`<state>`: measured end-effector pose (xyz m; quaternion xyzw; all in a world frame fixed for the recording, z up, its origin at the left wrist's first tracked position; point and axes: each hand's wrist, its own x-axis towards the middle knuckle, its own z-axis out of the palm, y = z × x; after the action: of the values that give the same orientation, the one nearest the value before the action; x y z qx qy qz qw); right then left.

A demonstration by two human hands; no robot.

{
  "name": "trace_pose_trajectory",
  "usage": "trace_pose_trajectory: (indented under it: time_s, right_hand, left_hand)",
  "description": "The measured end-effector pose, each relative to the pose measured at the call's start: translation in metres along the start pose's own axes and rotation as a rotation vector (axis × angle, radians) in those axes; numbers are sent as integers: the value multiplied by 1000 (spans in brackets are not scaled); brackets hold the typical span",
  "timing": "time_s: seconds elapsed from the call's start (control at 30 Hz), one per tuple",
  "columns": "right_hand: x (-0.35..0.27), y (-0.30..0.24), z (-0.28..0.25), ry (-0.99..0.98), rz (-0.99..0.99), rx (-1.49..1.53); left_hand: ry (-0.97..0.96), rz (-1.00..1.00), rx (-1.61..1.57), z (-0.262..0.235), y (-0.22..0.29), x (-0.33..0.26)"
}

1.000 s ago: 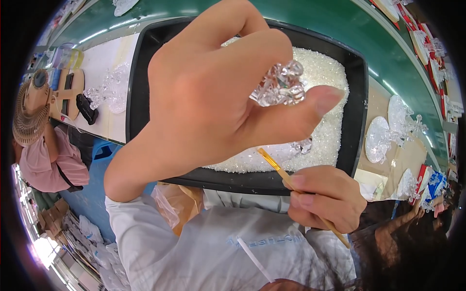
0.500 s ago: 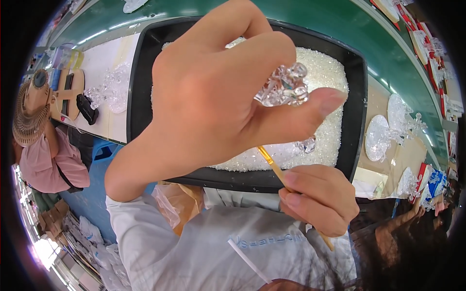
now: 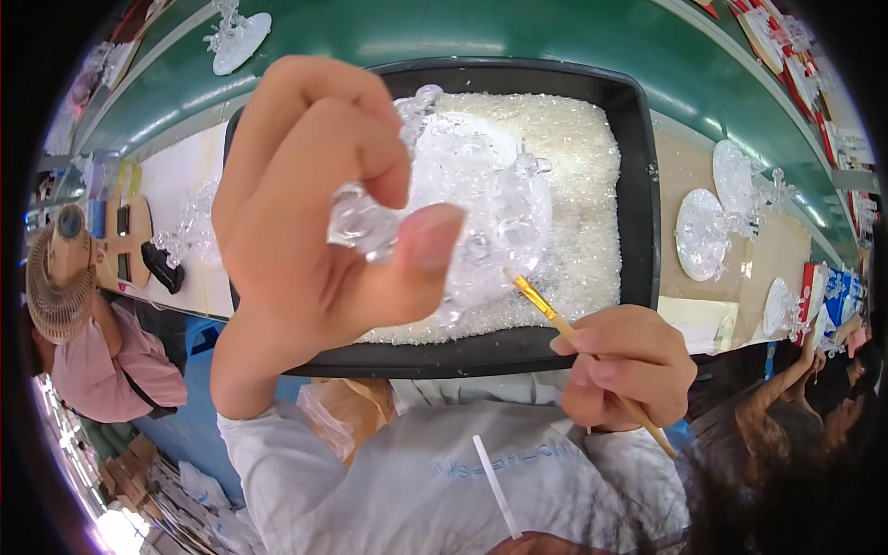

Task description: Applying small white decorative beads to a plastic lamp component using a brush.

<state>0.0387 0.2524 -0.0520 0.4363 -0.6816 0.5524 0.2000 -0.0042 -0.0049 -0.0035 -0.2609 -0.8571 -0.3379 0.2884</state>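
Observation:
My left hand (image 3: pixel 301 213) is closed around the clear knobbly part of a transparent ornament (image 3: pixel 486 222), thumb against bent fingers. The ornament's round whitish base faces up over a black tray (image 3: pixel 641 231) of white glittering granules (image 3: pixel 583 166). Small clear figures stand out from that base. Between the fingertips of my right hand (image 3: pixel 638 370) is a thin paintbrush (image 3: pixel 541 301) with a wooden handle and gold collar. Its pale tip lies at the lower right edge of the base in the picture; I cannot tell whether they touch.
More clear ornaments on oval bases (image 3: pixel 703 231) lie to the right, and another (image 3: pixel 239 42) on the green surface at far left. A fan (image 3: pixel 60 287) and a person in pink (image 3: pixel 111 365) are at left. Another person's arm (image 3: pixel 777 398) shows at right.
My left hand has moved left and away from the ornament's base, which now shows. The right hand has shifted slightly right, and the brush tip has come into sight beside the base.

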Motion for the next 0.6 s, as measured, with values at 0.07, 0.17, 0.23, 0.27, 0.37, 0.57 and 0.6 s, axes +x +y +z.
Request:
trace_pose_trajectory:
  time_s: [0.07,0.17,0.23,0.27,0.37,0.57,0.6]
  right_hand:
    - [-4,-1,3,127,42,-21]
    - [2,3,5,48,54,28]
    - [6,7,15,72,44,19]
    - [8,7,16,83,32,12]
    - [9,5,8,28,37,-14]
    - [6,5,14,155,23,24]
    - [4,5,14,161,27,18]
  left_hand:
    - [-21,-142,-71,0,11,-2]
    - [20,-185,-67,0,9,-4]
    - [60,-139,-111,3,2,-10]
    - [110,-102,-157,2,0,-10]
    - [81,-131,-162,-1,4,-12]
    - [79,-120,-234,-6,2,-13]
    - [59,-113,-238,-8,0,-14]
